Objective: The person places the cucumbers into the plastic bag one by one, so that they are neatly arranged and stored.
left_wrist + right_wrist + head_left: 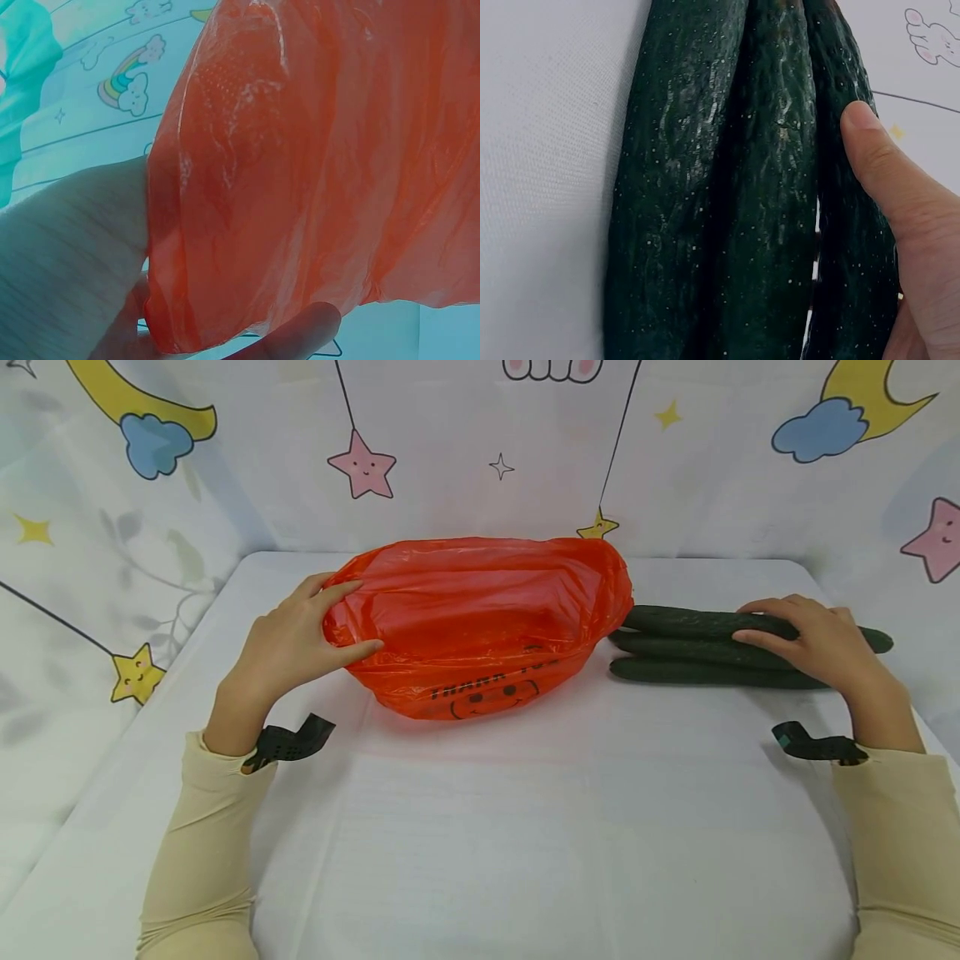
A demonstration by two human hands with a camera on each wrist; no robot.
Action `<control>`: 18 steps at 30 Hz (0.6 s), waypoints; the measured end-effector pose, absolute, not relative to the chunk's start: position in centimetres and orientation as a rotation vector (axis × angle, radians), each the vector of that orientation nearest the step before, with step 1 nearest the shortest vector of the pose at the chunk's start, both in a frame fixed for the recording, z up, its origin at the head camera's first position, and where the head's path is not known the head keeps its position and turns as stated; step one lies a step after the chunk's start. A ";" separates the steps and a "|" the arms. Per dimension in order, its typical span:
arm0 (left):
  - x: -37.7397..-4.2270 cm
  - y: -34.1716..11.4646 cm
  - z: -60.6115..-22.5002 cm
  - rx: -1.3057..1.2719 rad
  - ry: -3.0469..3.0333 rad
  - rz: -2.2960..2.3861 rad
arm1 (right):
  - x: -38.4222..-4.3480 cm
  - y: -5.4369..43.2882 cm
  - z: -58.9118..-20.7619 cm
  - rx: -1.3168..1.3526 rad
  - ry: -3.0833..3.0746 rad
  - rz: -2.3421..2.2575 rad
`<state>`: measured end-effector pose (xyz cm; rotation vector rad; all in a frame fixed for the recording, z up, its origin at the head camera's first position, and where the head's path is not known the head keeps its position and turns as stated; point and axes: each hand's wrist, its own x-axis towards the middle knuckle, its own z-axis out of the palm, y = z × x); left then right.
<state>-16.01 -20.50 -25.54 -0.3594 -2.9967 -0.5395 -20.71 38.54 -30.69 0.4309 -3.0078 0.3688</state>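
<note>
A red plastic bag [480,602] with a printed smiley face lies on the table, its wide mouth held toward me. My left hand [292,635] grips its left edge, thumb and a finger on the near side; the bag hides some fingers. To its right, three dark green cucumbers lie side by side: the far cucumber [690,622], the middle cucumber [690,649] and the near cucumber [697,672]. My right hand [817,639] holds the far cucumber toward its right end; the thumb [866,139] lies along it in the right wrist view. The bag's right edge meets the cucumbers' left ends.
A white cloth covers the table [570,843], which stretches from the bag toward me. Behind it hangs a curtain [450,460] printed with stars, moons and clouds. A black strap device [292,743] sits on each wrist.
</note>
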 end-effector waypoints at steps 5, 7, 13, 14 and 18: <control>-16.0 -20.5 -25.6 -0.357 -3.004 -0.538 | -20.7 38.6 -30.5 0.436 -2.974 0.375; -16.1 -20.4 -25.6 -0.355 -3.008 -0.535 | -20.6 38.7 -30.5 0.438 -2.954 0.380; -16.1 -20.4 -25.6 -0.350 -3.013 -0.538 | -20.6 38.6 -30.1 0.427 -2.913 0.375; -16.1 -20.4 -25.6 -0.350 -3.014 -0.539 | -20.6 38.5 -30.1 0.423 -2.908 0.371; -16.1 -20.4 -25.6 -0.351 -3.019 -0.544 | -20.6 38.4 -29.9 0.397 -2.901 0.361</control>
